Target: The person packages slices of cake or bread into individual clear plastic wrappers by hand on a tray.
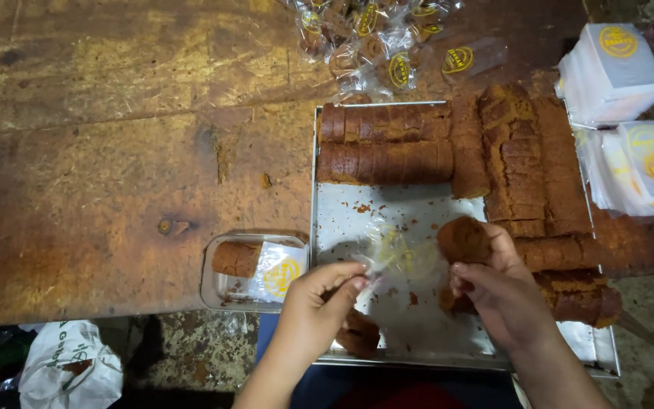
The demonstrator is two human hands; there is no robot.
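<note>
left hand: the left hand (319,299) is pinched shut, thumb and fingers clamped on the edge of a thin clear plastic wrapper with a yellow round print (395,254), right over the tray

right hand: the right hand (493,284) has its fingers curled round a brown round slice of cake (463,238), held just beside the wrapper's other end; pretty sure it touches the wrapper too, but can't tell for certain

tray: flat shiny metal baking tray (387,212) on the worn brown wooden desk (115,151), crumbs scattered on its bare middle

cake: long brown sliced cake loaves (384,144) lined up along the far end and right side of the tray, some spilling past its edge

small dish: clear rectangular plastic container (217,291) just left of the tray, with one cake slice and a white wrapper inside

far side: pile of already wrapped cake slices in clear bags (376,38) at the top of the desk

right edge: stacks of white printed wrappers (622,72), well apart from both hands
</note>
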